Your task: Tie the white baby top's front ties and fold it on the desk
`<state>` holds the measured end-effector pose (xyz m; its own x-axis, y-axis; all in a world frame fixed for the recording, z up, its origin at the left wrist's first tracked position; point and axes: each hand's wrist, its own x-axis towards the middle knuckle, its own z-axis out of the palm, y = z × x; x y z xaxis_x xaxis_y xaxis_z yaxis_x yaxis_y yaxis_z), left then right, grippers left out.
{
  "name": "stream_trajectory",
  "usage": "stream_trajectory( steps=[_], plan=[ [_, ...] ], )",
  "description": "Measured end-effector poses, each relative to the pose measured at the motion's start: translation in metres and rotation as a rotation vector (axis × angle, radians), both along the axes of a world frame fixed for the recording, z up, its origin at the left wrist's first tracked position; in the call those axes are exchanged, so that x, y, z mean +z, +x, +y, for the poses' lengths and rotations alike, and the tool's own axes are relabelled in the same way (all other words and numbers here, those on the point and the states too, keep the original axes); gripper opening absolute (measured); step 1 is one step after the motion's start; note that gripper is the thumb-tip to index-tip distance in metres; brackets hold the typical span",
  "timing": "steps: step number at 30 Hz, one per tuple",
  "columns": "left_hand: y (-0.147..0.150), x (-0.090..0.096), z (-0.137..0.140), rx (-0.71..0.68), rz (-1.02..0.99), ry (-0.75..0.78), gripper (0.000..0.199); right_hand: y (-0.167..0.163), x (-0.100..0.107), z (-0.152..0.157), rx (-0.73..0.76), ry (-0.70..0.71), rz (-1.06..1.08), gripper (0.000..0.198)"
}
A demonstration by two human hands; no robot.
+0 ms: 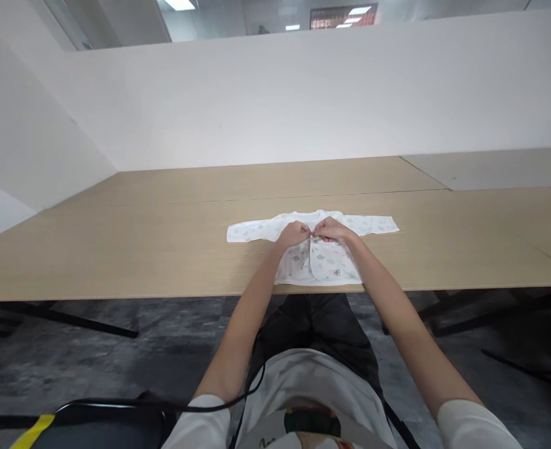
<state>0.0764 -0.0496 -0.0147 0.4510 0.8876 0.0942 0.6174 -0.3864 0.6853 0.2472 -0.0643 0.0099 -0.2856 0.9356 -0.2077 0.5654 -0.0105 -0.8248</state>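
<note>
A small white long-sleeved top (336, 262) with a scattered print lies spread on the table, its sleeves stretched out to both sides and its lower hem near the front edge. A front opening runs down its middle. On the left of that opening, my left hand (294, 232) pinches the fabric. My right hand (330, 229) pinches it from the other side, with the fingertips of both hands almost meeting at the upper chest. Whatever fastening lies between the fingertips is hidden.
The light wood table (163, 249) reaches back to a white wall (303, 106). Seams cross its top, and a grey panel (500, 168) adjoins at the back right. A black chair (111, 424) stands at the lower left, beside a dark cable (209, 408).
</note>
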Motion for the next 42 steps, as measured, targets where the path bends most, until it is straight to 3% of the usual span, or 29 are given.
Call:
stream_trajectory(
  steps=[6, 11, 15, 23, 42],
  plan=[
    [0.003, 0.001, 0.0, 0.021, 0.082, 0.012, 0.021, -0.004, 0.004, -0.004, -0.054, -0.017, -0.005, 0.022],
    [0.0, 0.0, 0.0, 0.066, 0.121, 0.059, 0.019, 0.005, -0.005, 0.006, -0.125, 0.021, 0.049, 0.021],
    [-0.001, 0.0, 0.0, 0.033, 0.075, 0.018, 0.019, 0.011, -0.012, 0.014, -0.044, -0.002, 0.084, 0.01],
    [-0.001, -0.004, 0.003, 0.021, 0.004, 0.011, 0.027, 0.01, -0.015, 0.013, 0.027, -0.003, 0.03, 0.015],
    [-0.006, 0.001, 0.003, -0.053, -0.072, -0.069, 0.029, 0.001, -0.006, 0.007, -0.062, 0.017, 0.081, 0.009]
  ],
)
